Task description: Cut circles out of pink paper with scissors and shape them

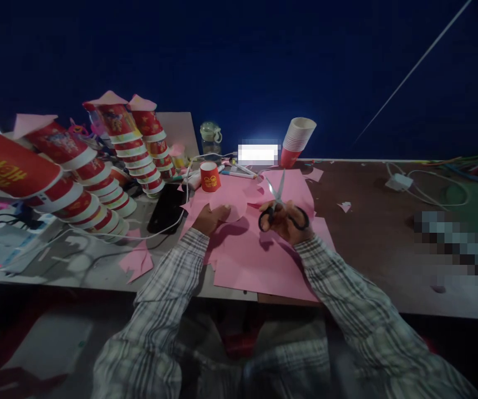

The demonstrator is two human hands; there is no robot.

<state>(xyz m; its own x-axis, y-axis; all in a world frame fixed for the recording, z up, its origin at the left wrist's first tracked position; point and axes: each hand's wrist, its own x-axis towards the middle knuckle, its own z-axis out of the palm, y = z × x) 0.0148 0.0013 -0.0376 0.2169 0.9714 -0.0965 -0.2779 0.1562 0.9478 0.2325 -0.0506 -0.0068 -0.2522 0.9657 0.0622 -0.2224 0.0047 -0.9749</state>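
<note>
My left hand (210, 218) pinches a round piece of pink paper (229, 204) and holds it just above the table. My right hand (285, 220) grips black-handled scissors (279, 205), its fingers through the loops and the blades pointing up and away, right of the paper round. Large pink paper sheets (259, 260) lie under both hands. A small red paper cup (210, 176) stands upright just beyond the paper round.
Leaning stacks of red and white paper cups (97, 183) fill the left side. A black phone (167, 208) with a white cable lies left of my hands. Another cup stack (297, 141) and a jar (210, 137) stand at the back. Pink scraps (137, 263), cables and a white adapter (399, 181) lie about.
</note>
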